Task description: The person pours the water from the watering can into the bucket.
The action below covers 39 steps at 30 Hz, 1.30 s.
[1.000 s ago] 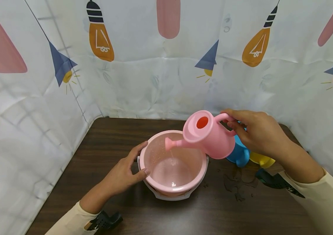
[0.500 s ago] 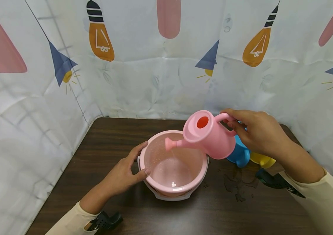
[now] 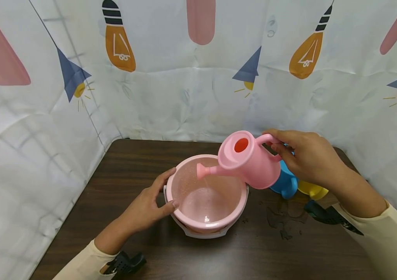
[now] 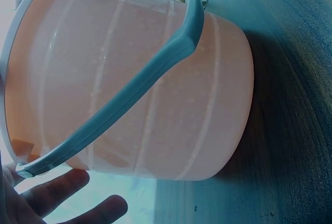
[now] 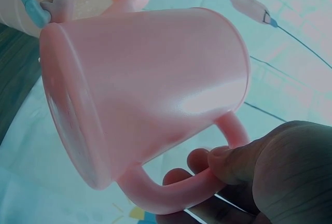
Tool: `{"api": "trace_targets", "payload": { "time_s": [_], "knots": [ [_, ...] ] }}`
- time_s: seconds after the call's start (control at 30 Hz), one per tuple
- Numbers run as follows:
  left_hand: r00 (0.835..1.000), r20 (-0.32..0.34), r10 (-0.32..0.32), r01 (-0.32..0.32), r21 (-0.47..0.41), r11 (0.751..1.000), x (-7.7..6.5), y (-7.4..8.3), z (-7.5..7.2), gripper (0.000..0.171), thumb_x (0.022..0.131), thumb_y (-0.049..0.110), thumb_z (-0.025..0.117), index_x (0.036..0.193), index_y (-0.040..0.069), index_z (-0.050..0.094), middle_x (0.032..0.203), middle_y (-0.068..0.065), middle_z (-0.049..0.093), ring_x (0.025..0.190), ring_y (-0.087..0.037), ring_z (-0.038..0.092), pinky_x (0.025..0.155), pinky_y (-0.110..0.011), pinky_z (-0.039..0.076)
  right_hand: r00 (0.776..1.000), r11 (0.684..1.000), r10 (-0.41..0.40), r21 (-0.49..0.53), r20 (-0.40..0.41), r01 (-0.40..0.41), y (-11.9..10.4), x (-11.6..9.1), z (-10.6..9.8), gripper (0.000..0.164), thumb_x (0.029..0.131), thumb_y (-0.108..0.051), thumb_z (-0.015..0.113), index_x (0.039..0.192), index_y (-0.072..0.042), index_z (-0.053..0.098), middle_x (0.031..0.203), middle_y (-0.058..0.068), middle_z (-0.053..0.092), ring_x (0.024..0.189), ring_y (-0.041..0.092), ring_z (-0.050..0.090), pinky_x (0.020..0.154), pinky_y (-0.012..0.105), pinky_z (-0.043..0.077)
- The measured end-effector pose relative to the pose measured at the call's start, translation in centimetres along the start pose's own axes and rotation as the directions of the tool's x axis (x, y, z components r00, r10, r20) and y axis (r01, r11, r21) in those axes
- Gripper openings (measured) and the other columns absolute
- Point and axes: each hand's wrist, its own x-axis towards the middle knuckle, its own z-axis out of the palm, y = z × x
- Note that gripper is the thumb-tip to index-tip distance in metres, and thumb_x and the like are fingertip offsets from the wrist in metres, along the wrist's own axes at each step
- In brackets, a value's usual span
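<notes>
My right hand (image 3: pixel 310 155) grips the handle of a pink toy watering can (image 3: pixel 258 167), tilted so its spout hangs over a light pink bucket (image 3: pixel 205 226). A faint stream of water runs from the can's sprinkler head into the bucket. In the right wrist view, thumb and fingers wrap the can's handle (image 5: pixel 176 195). My left hand (image 3: pixel 146 208) rests at the bucket's left rim, thumb and fingers spread and touching it. The left wrist view shows its fingers (image 4: pixel 101 211) stretched out beside the bucket wall, below the lowered bucket handle (image 4: pixel 124 102).
Behind the right hand stand a blue cup-like thing (image 3: pixel 286 182) and a yellow one (image 3: pixel 312 190), both partly hidden. Spilled water (image 3: pixel 284 219) wets the dark wooden table (image 3: pixel 254 256) right of the bucket. A white printed curtain (image 3: pixel 170 97) hangs behind and at the sides.
Both hands, the watering can and the bucket hold nearly the same places. Water keeps trickling from the can into the bucket.
</notes>
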Motion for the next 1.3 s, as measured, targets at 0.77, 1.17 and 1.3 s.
{"api": "trace_targets", "payload": {
  "time_s": [0.77, 1.17, 1.3],
  "knots": [
    [1.000, 0.012, -0.017, 0.017, -0.018, 1.000, -0.03, 0.12, -0.07, 0.083, 0.093, 0.042, 0.069, 0.162, 0.036, 0.023, 0.141, -0.005, 0.058, 0.125, -0.026, 0.057, 0.094, -0.056, 0.047, 1.000, 1.000, 0.017, -0.008, 0.009, -0.017, -0.04, 0.03, -0.04, 0.038, 0.092, -0.006, 0.075, 0.128, -0.017, 0.070, 0.084, -0.006, 0.065, 0.068, 0.012, 0.057, 0.058, 0.039, 0.047],
    [1.000, 0.008, -0.006, 0.006, -0.013, 1.000, -0.01, 0.03, -0.06, 0.083, 0.093, 0.042, 0.069, 0.161, 0.035, 0.023, 0.141, -0.004, 0.058, 0.125, -0.025, 0.057, 0.094, -0.057, 0.047, 1.000, 1.000, 0.025, -0.012, 0.017, -0.025, -0.13, 0.10, -0.16, 0.036, 0.093, -0.006, 0.074, 0.127, -0.017, 0.070, 0.085, -0.006, 0.065, 0.071, 0.014, 0.061, 0.060, 0.040, 0.049],
    [1.000, 0.007, -0.002, 0.002, -0.012, 1.000, -0.01, 0.03, -0.06, 0.083, 0.093, 0.041, 0.069, 0.161, 0.035, 0.023, 0.140, -0.003, 0.059, 0.123, -0.024, 0.058, 0.093, -0.055, 0.048, 0.999, 0.999, 0.032, -0.015, 0.018, -0.032, -0.24, 0.13, -0.19, 0.034, 0.093, -0.005, 0.073, 0.125, -0.018, 0.071, 0.086, -0.007, 0.065, 0.074, 0.015, 0.063, 0.062, 0.041, 0.050]
  ]
}}
